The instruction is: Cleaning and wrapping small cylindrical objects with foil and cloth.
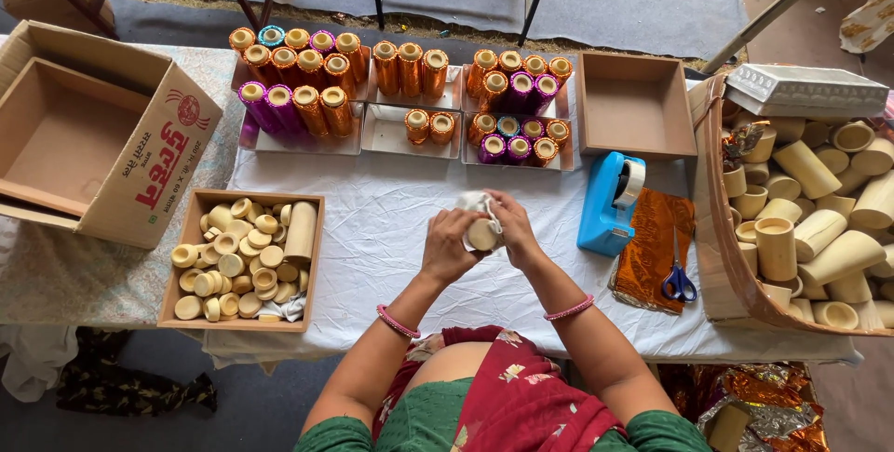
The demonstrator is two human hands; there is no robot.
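Over the white tablecloth (372,219), my left hand (449,245) grips a small pale wooden cylinder (482,234) with its round end facing up. My right hand (510,224) presses a white cloth (473,202) around that cylinder; the cloth bunches above and between both hands. Pink bangles sit on both wrists. The cylinder's lower part is hidden by my fingers.
A wooden tray of small pale lids and rings (240,261) lies at left, beside an open cardboard box (88,135). White trays of foil-wrapped cylinders (307,80) line the back. A blue tape dispenser (610,202), scissors (678,280) on orange foil, and a basket of plain cylinders (810,219) stand at right.
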